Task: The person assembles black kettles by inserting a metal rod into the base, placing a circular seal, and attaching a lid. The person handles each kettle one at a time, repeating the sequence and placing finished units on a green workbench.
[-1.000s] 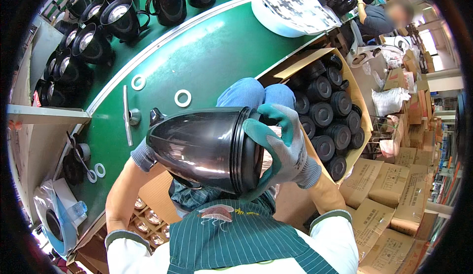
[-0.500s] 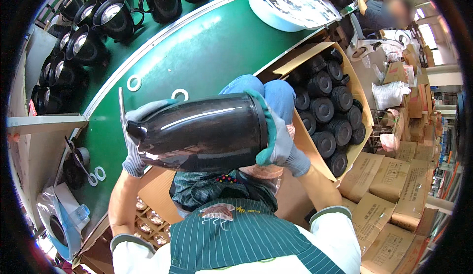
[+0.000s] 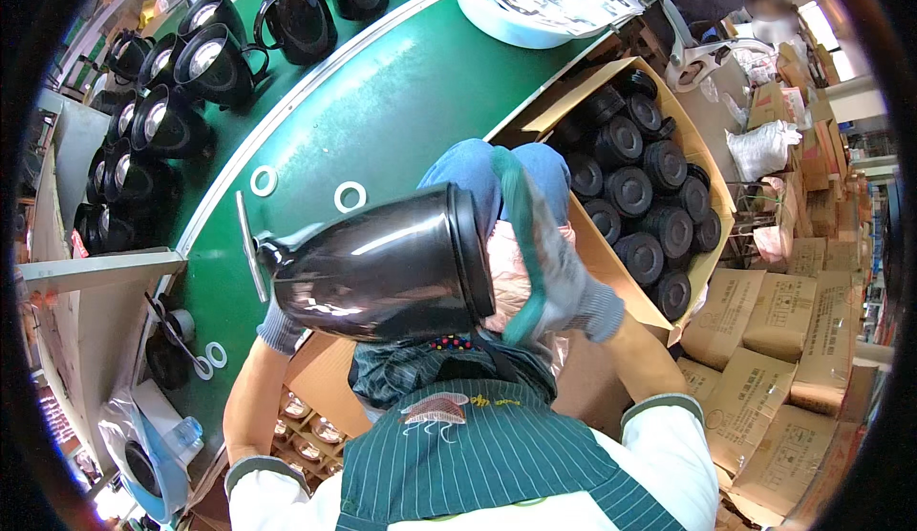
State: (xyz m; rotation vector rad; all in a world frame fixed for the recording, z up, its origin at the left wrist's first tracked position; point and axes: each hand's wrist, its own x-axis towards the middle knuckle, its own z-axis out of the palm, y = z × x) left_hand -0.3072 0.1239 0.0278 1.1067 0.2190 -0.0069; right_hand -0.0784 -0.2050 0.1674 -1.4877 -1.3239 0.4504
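1. At far left, black jugs [image 3: 205, 63] with silvery insides crowd beyond the pale edge of a green table [image 3: 334, 111].
2. Two white rings [image 3: 252, 181] lie flat on the green surface, apart from each other, near a slim metal bar [image 3: 251, 247].
3. The worker's gloved left hand [image 3: 304, 236], largely hidden behind the load, clasps its narrow, spouted end; exact finger placement cannot be made out.
4. At center, a glossy black pot [image 3: 382, 268] lies on its side above the lap, its long axis running left to right with a slight tilt, ridged wide end facing right.
5. The gloved right hand [image 3: 554, 273] stands just beyond that wide end, fingers and thumb spread, palm toward it, with a gap between; it is the nearer hand to the ridged end, the left to the spout.
6. At right, an open carton [image 3: 607, 287] holds black round parts [image 3: 630, 190], with closed brown boxes [image 3: 764, 330] stacked beyond.
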